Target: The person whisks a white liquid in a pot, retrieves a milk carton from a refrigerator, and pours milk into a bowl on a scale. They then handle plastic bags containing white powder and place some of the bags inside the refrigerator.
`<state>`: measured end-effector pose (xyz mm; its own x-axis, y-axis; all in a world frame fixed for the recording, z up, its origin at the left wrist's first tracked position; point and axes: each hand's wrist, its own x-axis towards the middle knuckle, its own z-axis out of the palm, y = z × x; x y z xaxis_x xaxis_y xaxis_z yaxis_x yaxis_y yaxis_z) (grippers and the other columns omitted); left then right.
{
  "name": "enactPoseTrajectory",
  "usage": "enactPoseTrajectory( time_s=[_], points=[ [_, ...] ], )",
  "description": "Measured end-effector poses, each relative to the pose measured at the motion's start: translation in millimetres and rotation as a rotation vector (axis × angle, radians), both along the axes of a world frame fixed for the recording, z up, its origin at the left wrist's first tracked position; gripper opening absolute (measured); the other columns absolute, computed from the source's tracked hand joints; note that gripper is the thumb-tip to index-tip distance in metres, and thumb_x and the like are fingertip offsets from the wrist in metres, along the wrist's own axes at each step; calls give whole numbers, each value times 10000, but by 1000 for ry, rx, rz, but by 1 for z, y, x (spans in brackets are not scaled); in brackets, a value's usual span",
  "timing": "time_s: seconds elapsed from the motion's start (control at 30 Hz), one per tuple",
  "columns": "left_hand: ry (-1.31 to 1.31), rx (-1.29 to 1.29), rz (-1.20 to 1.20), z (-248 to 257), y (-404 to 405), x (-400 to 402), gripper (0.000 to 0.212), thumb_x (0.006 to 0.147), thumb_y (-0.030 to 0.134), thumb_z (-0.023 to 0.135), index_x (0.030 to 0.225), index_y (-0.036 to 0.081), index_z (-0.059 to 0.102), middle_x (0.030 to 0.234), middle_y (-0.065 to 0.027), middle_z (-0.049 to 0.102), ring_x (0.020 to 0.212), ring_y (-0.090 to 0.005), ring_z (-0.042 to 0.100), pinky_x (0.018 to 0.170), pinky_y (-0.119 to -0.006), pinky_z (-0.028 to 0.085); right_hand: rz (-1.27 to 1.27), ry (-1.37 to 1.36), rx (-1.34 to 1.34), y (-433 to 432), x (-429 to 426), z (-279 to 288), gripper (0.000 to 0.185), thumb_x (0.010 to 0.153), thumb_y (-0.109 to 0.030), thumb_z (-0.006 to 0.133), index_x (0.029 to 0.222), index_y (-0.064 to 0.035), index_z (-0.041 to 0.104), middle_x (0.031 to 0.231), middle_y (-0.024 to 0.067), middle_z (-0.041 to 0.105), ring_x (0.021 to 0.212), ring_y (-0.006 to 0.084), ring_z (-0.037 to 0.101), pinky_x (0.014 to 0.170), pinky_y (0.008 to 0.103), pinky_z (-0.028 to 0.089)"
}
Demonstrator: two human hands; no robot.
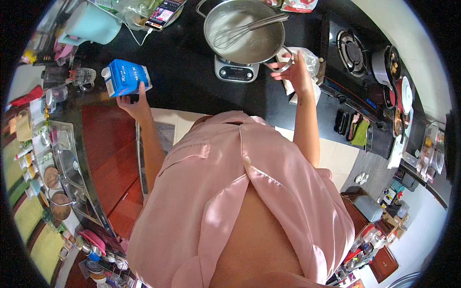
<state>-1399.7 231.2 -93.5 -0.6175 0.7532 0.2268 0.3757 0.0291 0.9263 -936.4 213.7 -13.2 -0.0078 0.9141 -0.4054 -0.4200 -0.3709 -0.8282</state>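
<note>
My left hand (136, 108) grips the lower end of a blue milk carton (126, 80), tilted over the black counter; its white screw cap (106, 72) points to the left. A steel two-handled pot (248, 54) rests on a digital kitchen scale (236, 71). White liquid (230, 21) covers part of the pot's bottom, and a balloon whisk (252, 27) leans in it with its handle over the right rim. The fingers of my right hand (300, 75) are around the pot's near loop handle (281, 66).
Right of the pot lie a white plastic bag (306, 61) and a gas stove (351, 54) with a saucepan (383, 66). A light-blue pitcher (93, 23), a phone (162, 14) on a white cable and a glass measuring cup (86, 77) stand leftward. Further left is a sink (77, 180).
</note>
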Motion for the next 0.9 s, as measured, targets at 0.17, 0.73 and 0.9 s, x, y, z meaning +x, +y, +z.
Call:
enactPoseTrajectory(
  time_s=[0.17,0.73,0.9],
  points=[
    [-41,75,138,40,15,21,681,681,193,804,1177,-7,383,1162,-153,484,1066,-239,496,898,-392,438,190,-1094,31,-44,-37,-56,360,899,-282,489,1203,-89,498,841,190,646,712,271,649,627,393,507],
    [-106,-31,-530,44,-34,29,547,680,80,769,1102,5,430,1039,-105,546,960,-187,559,840,-333,461,548,-1363,537,-16,-171,21,228,839,-300,601,908,-94,674,601,129,598,584,295,613,535,382,483],
    [-5,20,-528,41,-36,50,599,661,138,798,1123,8,439,1031,-104,558,929,-174,553,814,-316,452,263,-1423,1028,47,-270,72,451,802,-491,587,684,-56,605,577,101,590,512,278,605,439,346,463]
  ],
)
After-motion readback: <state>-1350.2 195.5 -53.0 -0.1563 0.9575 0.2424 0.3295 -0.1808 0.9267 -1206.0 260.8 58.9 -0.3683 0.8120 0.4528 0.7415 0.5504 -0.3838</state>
